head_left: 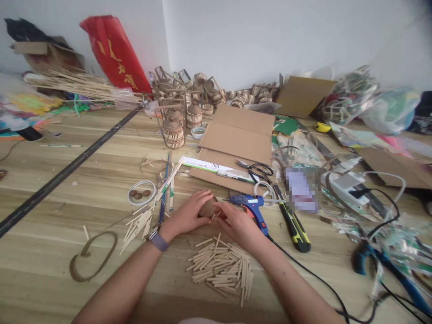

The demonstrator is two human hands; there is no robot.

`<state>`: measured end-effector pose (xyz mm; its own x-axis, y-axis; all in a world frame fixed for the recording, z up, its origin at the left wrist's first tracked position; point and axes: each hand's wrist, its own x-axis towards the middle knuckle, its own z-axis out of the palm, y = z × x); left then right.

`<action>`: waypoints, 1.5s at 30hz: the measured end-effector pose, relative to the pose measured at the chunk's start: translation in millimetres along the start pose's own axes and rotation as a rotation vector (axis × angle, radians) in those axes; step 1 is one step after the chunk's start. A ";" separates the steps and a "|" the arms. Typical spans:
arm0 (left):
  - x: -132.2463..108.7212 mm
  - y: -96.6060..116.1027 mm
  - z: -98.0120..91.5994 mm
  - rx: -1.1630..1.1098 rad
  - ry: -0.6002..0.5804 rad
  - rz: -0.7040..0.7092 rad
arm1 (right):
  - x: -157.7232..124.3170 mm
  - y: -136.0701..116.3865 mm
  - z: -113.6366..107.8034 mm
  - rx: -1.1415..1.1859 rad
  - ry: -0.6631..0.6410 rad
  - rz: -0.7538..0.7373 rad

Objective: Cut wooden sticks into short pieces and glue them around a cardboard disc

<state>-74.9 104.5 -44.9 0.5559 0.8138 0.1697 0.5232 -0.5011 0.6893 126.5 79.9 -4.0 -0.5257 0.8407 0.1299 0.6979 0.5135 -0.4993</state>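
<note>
My left hand (pixel 191 213), with a watch on its wrist, curves round the left side of a small brown round piece (pixel 207 209). At the right side of that piece my right hand (pixel 236 221) has its fingers closed near small sticks at the edge. What the fingertips pinch is mostly hidden. Just below both hands lies a heap of short wooden sticks (pixel 222 265). A blue glue gun (pixel 251 208) rests beside my right hand. More sticks (pixel 140 225) lie left of my left hand, near a white ring (pixel 141 192) with brown discs inside.
Cardboard sheets (pixel 236 135), black scissors (pixel 258 170) and a yellow-black cutter (pixel 293 220) lie ahead and right. Small wooden baskets (pixel 173 130) stand by the wall. A coiled brown strip (pixel 94 258) is at left. Cables and blue-handled pliers (pixel 388 270) lie at right.
</note>
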 end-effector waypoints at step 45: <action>-3.9 6.1 6.5 0.257 0.003 -0.026 | -47.7 34.4 -20.6 0.406 0.007 0.375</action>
<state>-69.7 96.4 -45.9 0.5382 0.8282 0.1564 0.6847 -0.5378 0.4919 185.6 61.0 -9.7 -0.2731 0.9550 -0.1156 0.5926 0.0724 -0.8022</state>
